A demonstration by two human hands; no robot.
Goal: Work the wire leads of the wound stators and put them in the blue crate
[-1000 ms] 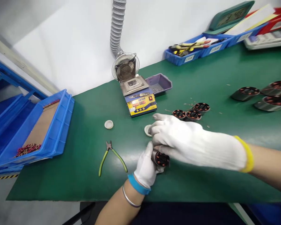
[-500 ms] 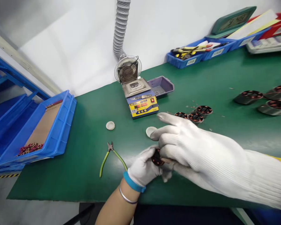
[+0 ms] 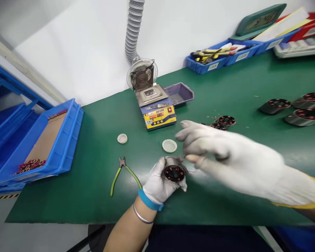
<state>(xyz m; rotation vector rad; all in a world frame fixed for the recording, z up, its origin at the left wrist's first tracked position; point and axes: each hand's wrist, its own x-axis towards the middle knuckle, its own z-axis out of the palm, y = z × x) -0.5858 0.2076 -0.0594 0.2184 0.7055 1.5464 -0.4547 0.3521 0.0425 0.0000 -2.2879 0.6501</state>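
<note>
My left hand (image 3: pixel 160 182), in a white glove with a blue wristband below it, is wrapped round a motor stator (image 3: pixel 174 173). The stator has a metallic outer wall and a dark core with copper windings, and its open end faces me. Just right of it is my right hand (image 3: pixel 225 154), also white-gloved, its fingers partly curled and a bare thumb tip close to the stator's rim. Motion blurs this hand, and I cannot tell whether it pinches a thin wire. Beyond the stator lies a shallow white dish (image 3: pixel 169 146). Green-handled cutters (image 3: pixel 123 164) rest open to the left.
A yellow-blue solder pot (image 3: pixel 160 117) stands at the back under a fume hose (image 3: pixel 134 31), beside a purple tray (image 3: pixel 183 92). More stators (image 3: pixel 227 120) and larger ones (image 3: pixel 274 106) are to the right. A blue bin (image 3: pixel 65 147) is at left, a small lid (image 3: pixel 122 138) nearer.
The stator has turned so its wound end shows more fully. My right hand has drawn slightly back from it, uncovering the white dish and covering more of the small stators behind.
</note>
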